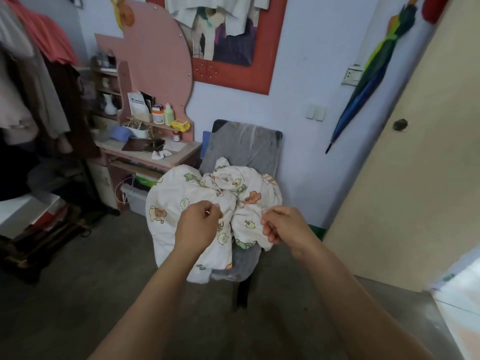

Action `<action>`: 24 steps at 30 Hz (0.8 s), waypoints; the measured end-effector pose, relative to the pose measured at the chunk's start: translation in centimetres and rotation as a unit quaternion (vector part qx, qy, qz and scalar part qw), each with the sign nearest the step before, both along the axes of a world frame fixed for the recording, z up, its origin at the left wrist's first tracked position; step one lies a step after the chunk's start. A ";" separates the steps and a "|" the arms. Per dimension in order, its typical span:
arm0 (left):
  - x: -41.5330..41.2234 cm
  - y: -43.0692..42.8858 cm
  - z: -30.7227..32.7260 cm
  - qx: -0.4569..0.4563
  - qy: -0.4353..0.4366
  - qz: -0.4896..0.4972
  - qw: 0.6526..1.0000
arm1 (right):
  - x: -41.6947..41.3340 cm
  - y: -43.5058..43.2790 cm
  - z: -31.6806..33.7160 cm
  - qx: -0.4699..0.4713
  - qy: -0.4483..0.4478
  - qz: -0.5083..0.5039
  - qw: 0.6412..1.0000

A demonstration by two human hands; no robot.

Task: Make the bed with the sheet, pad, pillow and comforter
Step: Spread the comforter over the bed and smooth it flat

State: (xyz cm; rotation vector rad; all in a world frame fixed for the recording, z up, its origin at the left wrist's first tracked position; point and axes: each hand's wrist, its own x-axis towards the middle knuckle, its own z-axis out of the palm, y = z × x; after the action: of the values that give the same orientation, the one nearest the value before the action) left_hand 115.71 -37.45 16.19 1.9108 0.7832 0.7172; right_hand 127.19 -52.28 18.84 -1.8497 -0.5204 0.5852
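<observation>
Both hands: left (198,224), right (281,226) pinching comforter (207,193) on chair (246,146).

You faced a pale blue wall (298,81) hung with a red-framed picture (233,35). A pink desk (155,149) stood at its left end, shelves crowded with bottles (labels unreadable). A grey-draped chair (244,146) sat beside it, a folded rainbow umbrella (368,81) hung near the beige door (405,162), and grey floor (104,255) lay below.
</observation>
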 end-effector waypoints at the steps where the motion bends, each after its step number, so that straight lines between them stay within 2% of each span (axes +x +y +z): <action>1: 1.2 1.6 0.1 -0.001 0.002 0.003 1.000 | 1.3 1.8 0.1 -0.003 0.000 0.001 1.000; 7: 10.2 13.9 -0.4 -0.005 0.044 0.032 0.999 | 11.3 14.1 -1.2 -0.004 0.033 0.009 0.999; 11: 15.3 18.7 -1.8 -0.015 0.079 0.040 0.996 | 17.0 18.9 -3.3 -0.023 0.050 0.000 0.998; 20: 31.6 31.4 -10.7 -0.076 0.151 0.065 0.983 | 35.6 34.4 -12.8 -0.096 0.078 0.010 0.992; 22: 35.4 34.4 -13.5 -0.092 0.176 0.078 0.977 | 39.7 37.9 -15.5 -0.126 0.038 0.022 0.991; 24: 38.7 36.9 -16.6 -0.099 0.212 0.094 0.968 | 43.2 40.9 -18.5 -0.218 -0.023 0.039 0.975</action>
State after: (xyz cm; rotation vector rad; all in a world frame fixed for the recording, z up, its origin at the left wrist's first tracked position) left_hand 154.45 -0.56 -0.46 1.8429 1.2676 0.3241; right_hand 170.37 -11.40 0.38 -2.2700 -0.5252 0.7571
